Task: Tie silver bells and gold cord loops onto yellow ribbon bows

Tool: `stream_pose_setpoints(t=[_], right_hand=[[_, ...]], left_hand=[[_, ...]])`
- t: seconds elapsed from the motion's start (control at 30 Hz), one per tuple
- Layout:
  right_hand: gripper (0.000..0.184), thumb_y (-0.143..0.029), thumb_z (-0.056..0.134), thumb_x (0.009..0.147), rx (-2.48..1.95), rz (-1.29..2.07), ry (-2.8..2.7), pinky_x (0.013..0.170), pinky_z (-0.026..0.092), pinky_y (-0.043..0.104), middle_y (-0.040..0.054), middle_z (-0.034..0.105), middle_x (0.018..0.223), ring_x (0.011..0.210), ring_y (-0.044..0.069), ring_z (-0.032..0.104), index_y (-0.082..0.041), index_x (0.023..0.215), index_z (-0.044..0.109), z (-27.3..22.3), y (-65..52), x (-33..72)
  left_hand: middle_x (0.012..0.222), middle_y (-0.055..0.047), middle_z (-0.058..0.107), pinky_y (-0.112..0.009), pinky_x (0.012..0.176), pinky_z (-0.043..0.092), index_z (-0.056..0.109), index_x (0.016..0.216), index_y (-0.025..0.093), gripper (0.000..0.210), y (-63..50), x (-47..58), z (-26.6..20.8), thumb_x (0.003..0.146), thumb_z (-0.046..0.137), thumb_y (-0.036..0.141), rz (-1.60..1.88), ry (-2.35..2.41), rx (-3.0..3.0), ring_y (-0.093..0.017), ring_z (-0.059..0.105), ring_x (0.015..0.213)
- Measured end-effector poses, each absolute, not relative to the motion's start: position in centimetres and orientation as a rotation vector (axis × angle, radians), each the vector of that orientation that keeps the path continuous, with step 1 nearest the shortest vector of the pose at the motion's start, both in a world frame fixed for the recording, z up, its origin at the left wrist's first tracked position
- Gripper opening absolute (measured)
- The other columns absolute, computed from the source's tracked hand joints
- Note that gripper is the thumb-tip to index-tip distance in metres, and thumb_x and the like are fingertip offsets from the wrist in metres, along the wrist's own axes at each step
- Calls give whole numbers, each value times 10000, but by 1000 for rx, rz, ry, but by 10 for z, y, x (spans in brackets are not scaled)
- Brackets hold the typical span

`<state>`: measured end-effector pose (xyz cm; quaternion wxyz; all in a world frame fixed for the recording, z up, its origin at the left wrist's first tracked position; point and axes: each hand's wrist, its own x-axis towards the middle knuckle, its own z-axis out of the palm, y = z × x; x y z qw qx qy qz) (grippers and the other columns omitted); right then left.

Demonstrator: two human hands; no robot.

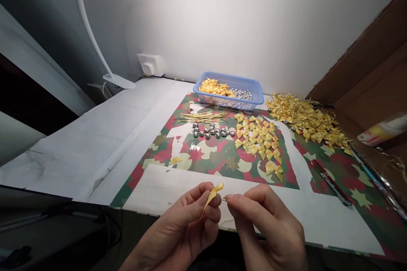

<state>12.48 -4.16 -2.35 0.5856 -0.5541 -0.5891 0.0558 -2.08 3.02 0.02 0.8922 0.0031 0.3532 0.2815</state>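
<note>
Near the front edge of the table, my left hand (193,216) pinches a yellow ribbon bow (212,194) between thumb and fingers, held on edge. My right hand (267,220) is closed just to its right, thumb against forefinger. From that pinch a thin wire-like piece (224,199) sticks out toward the bow; its exact kind is too small to tell. Beyond the hands lie rows of yellow bows (259,137), several silver jingle bells (212,131) and a bundle of gold ties (203,117). One loose bow (175,160) rests apart on the left.
A blue basket (229,78) of bows and silver bells stands against the wall. To its right is a heap of finished-looking bows with gold loops (311,120). Red-handled tweezers (330,182) lie on the right. A white lamp (117,80) stands at the back left.
</note>
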Motion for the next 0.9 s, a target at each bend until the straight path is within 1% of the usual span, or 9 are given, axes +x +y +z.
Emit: stream_pose_setpoints(t=[0.13,0.3,0.5,0.6,0.67,0.77,0.9], right_hand=[[264,-26,596,904,-1303,105,-1372,523,419,213,-3,529,762,598,96,518,-210,1030,737,-23,-41,124],[275,-45,607,894,-1343,69,-1375,505,399,218,-9,524,741,586,103,511,-244,1032,738,-24,-42,124],[243,-65,609,905,-1398,76,-1397,528,396,225,-6,530,743,599,108,510,-248,1014,726,-28,-46,127],[242,-68,601,909,-1400,88,-1378,521,384,224,-12,510,736,590,107,500,-261,995,719,-29,-47,126],[241,-70,598,914,-1391,100,-1367,519,386,220,-17,504,735,584,103,502,-270,988,710,-30,-47,126],[221,-81,602,924,-1392,103,-1361,505,385,215,-17,512,735,577,99,510,-273,959,705,-32,-48,128],[213,-97,619,921,-1401,79,-1377,475,384,213,-15,533,720,566,105,530,-284,964,712,-36,-49,133]], left_hand=[[745,-72,742,-142,568,596,788,796,93,330,30,-21,1,541,981,13,574,728,57,-88,708,599],[731,-60,741,-140,617,593,799,795,126,199,30,-22,-2,664,942,84,558,732,153,-78,687,623],[756,-17,738,-140,625,561,798,778,158,89,28,-20,2,765,886,163,592,740,386,-67,628,631],[713,-1,723,-154,654,542,803,777,173,61,26,-19,6,811,849,194,620,705,506,-67,599,611],[696,-1,723,-173,683,537,809,785,186,53,24,-18,7,819,842,210,623,686,535,-78,603,620],[726,-12,738,-194,691,522,809,802,199,42,22,-18,4,823,837,221,610,696,538,-103,627,668],[767,-21,750,-209,697,504,807,828,196,85,20,-19,-1,824,835,275,610,737,601,-124,636,712]])
